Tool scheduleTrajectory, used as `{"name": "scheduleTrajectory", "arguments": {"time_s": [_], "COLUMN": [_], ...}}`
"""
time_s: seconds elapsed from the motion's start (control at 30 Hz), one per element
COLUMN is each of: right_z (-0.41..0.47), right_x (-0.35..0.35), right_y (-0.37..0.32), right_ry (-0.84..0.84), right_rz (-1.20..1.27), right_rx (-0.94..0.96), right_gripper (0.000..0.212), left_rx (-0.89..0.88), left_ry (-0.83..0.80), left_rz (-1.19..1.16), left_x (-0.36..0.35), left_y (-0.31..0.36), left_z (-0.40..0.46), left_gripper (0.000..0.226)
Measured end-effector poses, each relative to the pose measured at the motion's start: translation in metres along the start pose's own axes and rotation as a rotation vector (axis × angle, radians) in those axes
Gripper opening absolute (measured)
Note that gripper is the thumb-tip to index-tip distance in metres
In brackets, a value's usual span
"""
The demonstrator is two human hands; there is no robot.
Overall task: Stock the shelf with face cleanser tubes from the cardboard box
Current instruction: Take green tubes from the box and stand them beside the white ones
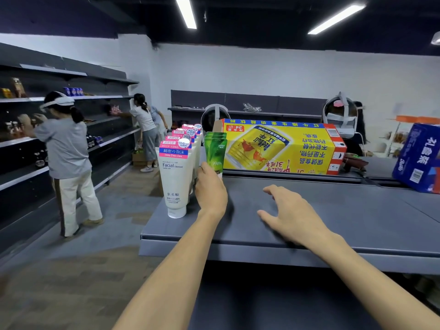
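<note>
Fingers of the left hand (210, 189) curled round the lower part of a green tube (215, 151), thumb side toward the white row, tube held upright with its crimped end up; at least two more green tubes stacked directly behind it, seemingly part of the same row. Just left of those fingers, touching or nearly so: a row of white facial cleanser tubes (175, 177) standing cap-down, running away from the knuckles toward the back of the shelf (357, 217). Right hand (289, 214) well to the right of the gripping fingers, palm down, fingers spread and relaxed, tips resting on or just above the bare grey shelf top, holding nothing. Beyond both sets of fingertips, farther back: a yellow cardboard box (281, 148) lying on its side, printed with a drink can; past the right fingertips at the far right edge, a blue carton (419, 158). Judged step: placing, with the green tube being set or straightened at the front of its row beside the white ones. Next move likely calls for seating the tube's base flat, letting go without tipping it against its neighbours, then reaching back to the box for more. Away to the left, other people (66, 158) working at wall shelves.
</note>
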State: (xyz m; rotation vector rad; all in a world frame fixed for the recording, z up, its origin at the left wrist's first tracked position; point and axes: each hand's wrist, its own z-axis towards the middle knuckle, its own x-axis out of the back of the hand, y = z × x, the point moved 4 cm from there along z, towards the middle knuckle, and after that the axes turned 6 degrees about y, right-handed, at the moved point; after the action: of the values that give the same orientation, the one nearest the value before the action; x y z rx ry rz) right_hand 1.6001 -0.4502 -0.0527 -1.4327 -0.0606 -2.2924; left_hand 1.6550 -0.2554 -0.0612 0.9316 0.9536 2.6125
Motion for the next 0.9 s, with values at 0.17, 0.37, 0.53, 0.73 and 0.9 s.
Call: {"name": "scheduleTrajectory", "arguments": {"time_s": [0.17, 0.37, 0.53, 0.73, 0.9], "right_z": [0.0, -0.002, -0.003, -0.013, -0.021], "right_x": [-0.003, -0.007, -0.004, -0.005, -0.005], "right_y": [-0.001, -0.004, -0.003, 0.0, 0.003], "right_ry": [0.0, -0.008, -0.013, -0.019, -0.013], "right_rz": [0.018, 0.019, 0.021, 0.04, 0.047], "right_rx": [0.001, -0.001, -0.023, -0.033, -0.041], "right_gripper": [0.059, 0.058, 0.059, 0.058, 0.057], "left_rx": [-0.002, 0.042, -0.024, -0.29, -0.317], "left_ry": [0.002, -0.056, -0.101, -0.196, -0.205], "left_rz": [-0.019, -0.017, -0.066, 0.035, 0.048], "left_x": [0.0, 0.008, 0.025, 0.055, 0.08], "left_y": [-0.001, -0.001, 0.007, 0.008, 0.003], "left_z": [0.0, -0.009, -0.028, -0.053, -0.074], "left_gripper": [0.039, 0.043, 0.039, 0.031, 0.03]}}
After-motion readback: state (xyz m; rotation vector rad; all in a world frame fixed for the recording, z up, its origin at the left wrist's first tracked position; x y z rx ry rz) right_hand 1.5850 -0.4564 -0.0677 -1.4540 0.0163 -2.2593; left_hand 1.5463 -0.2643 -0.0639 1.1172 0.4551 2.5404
